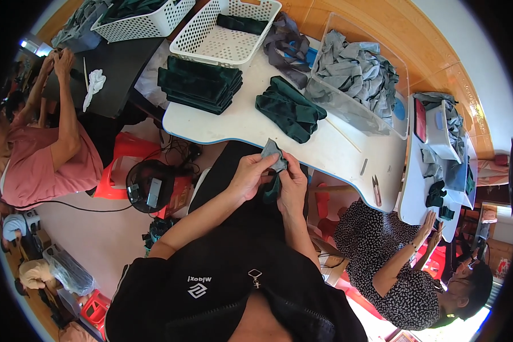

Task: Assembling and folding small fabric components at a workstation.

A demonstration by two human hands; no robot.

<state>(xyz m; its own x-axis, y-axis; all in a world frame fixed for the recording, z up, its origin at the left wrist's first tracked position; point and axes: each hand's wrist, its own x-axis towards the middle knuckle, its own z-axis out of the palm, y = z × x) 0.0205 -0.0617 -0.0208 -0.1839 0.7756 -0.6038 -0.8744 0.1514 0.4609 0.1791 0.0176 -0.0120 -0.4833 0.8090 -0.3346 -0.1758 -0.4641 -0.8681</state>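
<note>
Above my lap, just off the table's near edge, both my hands are closed on a piece of fabric [274, 153]. Its upper side is grey and a dark green velvety part hangs below. My left hand [251, 175] pinches its left side between thumb and fingers. The right side is gripped by my right hand [292, 181], thumb uppermost. On the white table [233, 126] beyond lie a neat stack of folded dark green velvet pieces [199, 85] and a looser green pile [290, 108].
A white perforated basket [211, 50] and a clear bin [353, 108] of grey-green cloth stand at the back. Snips [377, 190] and a thin stick [343, 135] lie on the table. One person [51, 148] sits left; another [404, 268] works right. A black fan [154, 187] stands left.
</note>
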